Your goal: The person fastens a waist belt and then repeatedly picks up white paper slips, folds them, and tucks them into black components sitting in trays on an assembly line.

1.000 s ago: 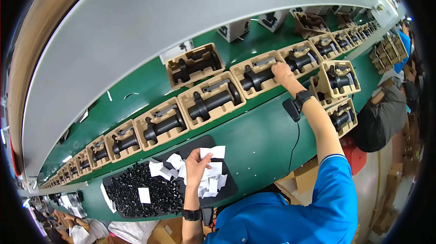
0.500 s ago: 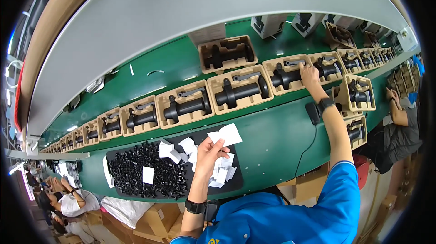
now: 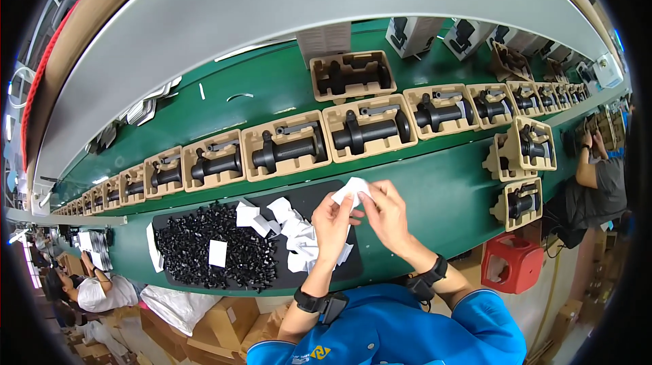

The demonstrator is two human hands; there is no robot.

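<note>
Both hands meet over the near side of the green bench. Pinched between the fingers of my left hand [image 3: 333, 224] is a folded white paper slip [image 3: 352, 191]. My right hand [image 3: 387, 217] grips the same slip from the right. Below and left of them lies a heap of loose white folded papers [image 3: 297, 234] on a black mat [image 3: 348, 266]. Beyond my hands runs a row of brown moulded trays; the nearest tray [image 3: 370, 154] holds a black cylindrical part [image 3: 372, 134] and a small grey arm-like piece [image 3: 384, 110].
A pile of small black parts [image 3: 197, 249] covers the mat's left side, with a white square [image 3: 217, 253] on top. Another filled tray [image 3: 353, 97] sits behind the row. Stacked trays [image 3: 521, 205] and a red stool [image 3: 511, 264] are at the right. Other people work at both ends.
My right hand has come back from a tray in the row to the paper slip in my left hand. The row of trays appears shifted slightly in view.
</note>
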